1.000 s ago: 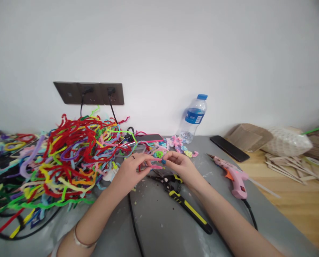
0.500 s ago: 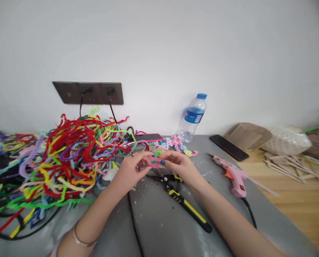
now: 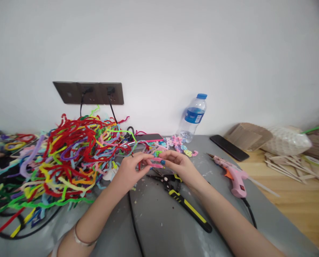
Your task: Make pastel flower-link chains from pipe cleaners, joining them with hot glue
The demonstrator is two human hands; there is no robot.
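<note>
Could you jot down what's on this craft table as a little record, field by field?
Left hand: pinching one end of a pink pipe cleaner piece
Right hand: pinching its other end
Below the hands: black and yellow pliers
Left side: tangled pile of coloured pipe cleaners
Right side: pink glue gun, black phone
By the wall: water bottle
Surface: grey table

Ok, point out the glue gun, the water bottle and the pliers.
glue gun (image 3: 233, 176), head view, on its pink body.
water bottle (image 3: 193, 117), head view, on the blue label.
pliers (image 3: 187, 208), head view, on the yellow-and-black handle.
</note>
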